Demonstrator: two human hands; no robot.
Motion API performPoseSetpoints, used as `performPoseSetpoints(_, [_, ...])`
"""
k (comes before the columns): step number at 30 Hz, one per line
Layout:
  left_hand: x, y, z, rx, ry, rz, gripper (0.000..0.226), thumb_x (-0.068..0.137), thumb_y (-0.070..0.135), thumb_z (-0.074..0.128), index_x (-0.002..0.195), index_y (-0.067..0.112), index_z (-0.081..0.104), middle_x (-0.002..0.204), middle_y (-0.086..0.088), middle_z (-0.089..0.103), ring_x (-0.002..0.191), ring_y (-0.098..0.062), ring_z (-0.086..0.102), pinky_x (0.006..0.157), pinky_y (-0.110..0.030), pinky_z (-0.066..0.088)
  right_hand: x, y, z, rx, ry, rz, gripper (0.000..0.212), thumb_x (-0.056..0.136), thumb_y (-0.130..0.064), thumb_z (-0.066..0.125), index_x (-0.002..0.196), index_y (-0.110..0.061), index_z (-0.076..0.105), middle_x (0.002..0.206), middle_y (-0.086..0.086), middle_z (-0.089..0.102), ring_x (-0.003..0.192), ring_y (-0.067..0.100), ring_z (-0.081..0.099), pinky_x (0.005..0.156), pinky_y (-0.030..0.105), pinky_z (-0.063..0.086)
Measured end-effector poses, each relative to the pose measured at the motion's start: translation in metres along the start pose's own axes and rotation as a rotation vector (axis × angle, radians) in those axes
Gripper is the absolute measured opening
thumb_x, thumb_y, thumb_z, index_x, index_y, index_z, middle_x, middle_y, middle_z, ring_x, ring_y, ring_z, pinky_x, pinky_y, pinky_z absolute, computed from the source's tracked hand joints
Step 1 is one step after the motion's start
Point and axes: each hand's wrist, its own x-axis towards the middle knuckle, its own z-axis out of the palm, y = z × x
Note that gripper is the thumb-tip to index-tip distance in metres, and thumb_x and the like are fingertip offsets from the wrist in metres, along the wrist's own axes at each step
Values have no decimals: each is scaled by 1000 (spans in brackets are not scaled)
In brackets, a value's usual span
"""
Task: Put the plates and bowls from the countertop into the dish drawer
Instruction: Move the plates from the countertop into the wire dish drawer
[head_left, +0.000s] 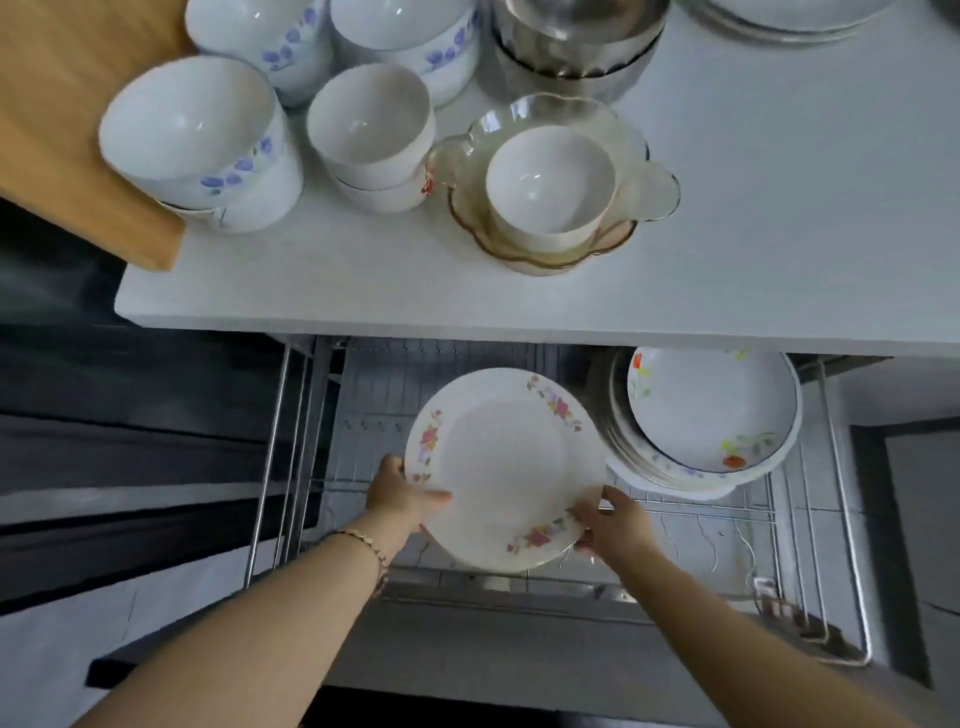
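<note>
Fingers (434, 498) of the left hand (397, 493) lie across the plate's (506, 467) left rim, thumb on its face, gripping it; the right hand (615, 522) clamps the near right rim, its fingers curled under the edge. Both hands hold this floral plate tilted above the open drawer (571, 587), a wire rack pulled out below the bench (779, 208). A bracelet (371, 551) circles the left wrist.

Just right of the plate, at the drawer's far right, a stack of plates (675, 467) leans with a floral dish (711, 410) on top; the held plate's right edge is close to that stack, and whether they touch cannot be told. The rack's near right part shows bare wire dividers (727, 551).

On the bench above, a white bowl (550, 187) sits inside an amber glass dish (545, 254). Left of it are two stacked white cups (371, 135), then a bowl with blue flowers (197, 140) stacked on another at the bench's left edge. Farther back stand two more blue-flowered bowls (270, 36) (405, 36), a stack of metal bowls (571, 47), and plates (779, 21) at the far right. A wooden board (62, 104) lies at the far left.
</note>
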Motion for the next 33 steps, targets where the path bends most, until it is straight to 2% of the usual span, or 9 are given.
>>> performPoseSetpoints(6, [87, 3, 27, 16, 39, 24, 54, 70, -1, 76, 117, 3, 48, 121, -16, 61, 108, -34, 61, 89, -44, 55, 85, 6, 39, 178, 23, 104, 42, 89, 6, 53, 129, 0, 50, 93, 23, 61, 93, 38, 63, 82, 47, 54])
performPoseSetpoints(14, [146, 22, 52, 79, 57, 87, 53, 74, 1, 74, 120, 3, 47, 121, -13, 61, 108, -29, 60, 82, -26, 47, 146, 11, 67, 222, 231, 61, 25, 83, 1, 58, 103, -13, 61, 60, 6, 57, 73, 27, 57, 85, 59, 52])
performPoseSetpoints(18, [159, 30, 58, 144, 50, 158, 46, 77, 4, 69, 118, 7, 49, 118, -12, 62, 95, -25, 58, 80, -28, 47, 150, 16, 77, 502, 374, 171, 30, 77, 3, 66, 103, -11, 65, 68, 6, 63, 70, 25, 59, 85, 47, 56])
performPoseSetpoints(21, [166, 36, 62, 216, 41, 158, 47, 77, 7, 66, 121, 9, 49, 124, -15, 56, 104, -32, 61, 86, -33, 51, 152, 21, 77, 592, 423, 217, 26, 75, -2, 70, 99, -11, 68, 63, 2, 67, 60, 22, 58, 66, 31, 54])
performPoseSetpoints(23, [167, 36, 64, 230, -1, 138, 57, 75, 3, 65, 129, 11, 46, 128, -15, 53, 111, -33, 58, 87, -33, 51, 152, 21, 77, 588, 436, 218, 26, 75, -1, 69, 100, -9, 70, 68, 3, 69, 63, 24, 60, 73, 35, 56])
performPoseSetpoints(26, [164, 30, 64, 211, -76, 147, 68, 73, -4, 61, 136, 12, 39, 130, -16, 51, 116, -32, 54, 86, -32, 49, 150, 22, 75, 510, 425, 193, 25, 78, -2, 68, 102, -5, 71, 78, 12, 67, 68, 29, 62, 87, 42, 54])
performPoseSetpoints(28, [158, 27, 62, 208, -76, 150, 58, 78, -6, 54, 133, 8, 42, 129, -16, 54, 115, -32, 55, 82, -28, 45, 147, 21, 71, 398, 389, 158, 17, 79, -7, 67, 95, 0, 71, 67, 16, 65, 63, 35, 58, 74, 37, 56])
performPoseSetpoints(30, [146, 27, 61, 235, -46, 144, 50, 81, -5, 48, 130, 5, 44, 129, -17, 55, 115, -33, 56, 85, -27, 44, 141, 19, 62, 246, 306, 174, 16, 80, -12, 67, 90, -1, 71, 49, 4, 58, 51, 21, 55, 53, 23, 46])
performPoseSetpoints(33, [117, 34, 60, 383, -35, 157, 58, 84, 2, 48, 140, 5, 36, 137, -19, 46, 119, -36, 53, 100, -37, 47, 126, 10, 39, 59, 23, 234, 18, 85, -6, 61, 102, -6, 65, 64, 5, 58, 66, 20, 57, 60, 21, 46])
